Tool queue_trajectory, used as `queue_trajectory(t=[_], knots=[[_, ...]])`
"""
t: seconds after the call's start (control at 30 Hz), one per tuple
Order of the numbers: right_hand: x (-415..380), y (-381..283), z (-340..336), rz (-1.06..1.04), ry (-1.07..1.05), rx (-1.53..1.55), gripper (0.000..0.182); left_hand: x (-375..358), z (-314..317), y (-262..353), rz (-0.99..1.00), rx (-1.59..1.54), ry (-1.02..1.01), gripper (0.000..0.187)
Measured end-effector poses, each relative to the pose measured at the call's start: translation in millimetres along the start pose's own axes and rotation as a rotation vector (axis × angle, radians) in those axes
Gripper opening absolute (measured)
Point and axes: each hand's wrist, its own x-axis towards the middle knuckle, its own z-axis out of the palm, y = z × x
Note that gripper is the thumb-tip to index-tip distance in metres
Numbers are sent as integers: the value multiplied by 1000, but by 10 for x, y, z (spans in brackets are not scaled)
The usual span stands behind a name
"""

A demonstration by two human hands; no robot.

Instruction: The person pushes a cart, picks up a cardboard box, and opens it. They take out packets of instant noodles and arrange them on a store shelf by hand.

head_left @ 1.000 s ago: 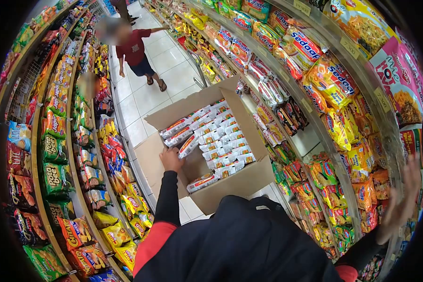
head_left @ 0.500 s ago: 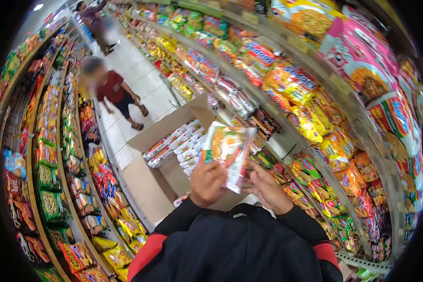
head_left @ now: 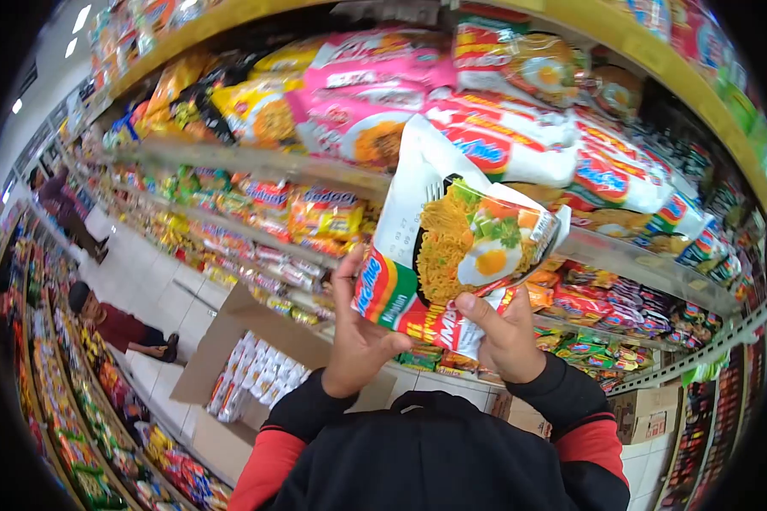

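Observation:
A large white instant noodle packet (head_left: 441, 251), printed with fried noodles and an egg, is held up in front of the right-hand shelves. My left hand (head_left: 356, 345) grips its lower left corner, beside the red, blue and green logo. At its lower right, my right hand (head_left: 510, 336) pinches the edge, thumb on the printed front. The packet is tilted, and the fingers behind it are partly hidden. Similar white noodle packets (head_left: 562, 157) lie stacked on the shelf just behind it.
Below left stands an open carton (head_left: 206, 362) with rows of white packs (head_left: 251, 375) inside. Other cartons (head_left: 648, 415) sit on the floor at right. Two people (head_left: 115, 328) are in the aisle at left. Snack shelves (head_left: 60, 409) line the left side.
My view has turned right and up toward the shelves. The noodle packet has been raised from above the carton to the shelf. My right hand has closed on its edge.

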Motion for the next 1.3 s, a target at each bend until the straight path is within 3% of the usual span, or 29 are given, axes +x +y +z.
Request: queue_trajectory(t=[0.1,0.13,0.2,0.27,0.4,0.47,0.57,0.63,0.67,0.73,0.8,0.87,0.93,1.0,1.03,1.1,1.2,1.3], knots=[[6,-251,-108,-339,-86,-367,34,276,304,-63,119,-7,-48,100],[7,-375,-178,-264,-28,-358,48,418,363,-46,195,53,-72,96],[107,-748,-227,-558,10,-288,67,702,524,248,308,113,-199,87],[199,-1228,-273,-534,-77,-419,76,1028,638,563,295,164,-319,80],[545,-1786,-274,-396,-23,-615,67,1607,945,922,62,226,-386,70],[769,-2002,-319,-17,-69,-653,62,1855,1053,907,53,316,-246,64],[1172,-1999,-500,-37,30,-696,57,2065,1039,822,64,280,-207,61],[1243,-2022,-479,-24,-15,-682,53,2153,949,856,71,447,-542,55],[1262,-2001,-459,-29,-23,-680,53,2180,943,844,77,452,-538,55],[1334,-1920,-456,-300,-2,-845,46,2204,987,807,234,583,-578,61],[1466,-1837,-582,-398,11,-857,45,2319,964,711,259,617,-537,63],[1591,-1849,-710,-653,121,-1388,52,2422,915,591,572,948,-413,57],[1572,-1887,-592,-631,89,-1363,56,2338,983,570,671,1078,-317,55],[1422,-1917,-463,-479,227,-1569,58,2281,995,543,867,1260,-198,56],[1409,-1874,-485,-479,225,-1569,58,2266,990,517,890,1242,-172,56],[1408,-1788,-530,-680,247,-1477,58,2296,982,457,834,1169,-190,54],[1397,-1726,-438,-668,330,-1469,55,2340,985,449,804,1128,-186,51],[1466,-1644,-497,-745,279,-1457,53,2333,961,487,863,1235,-184,51]])
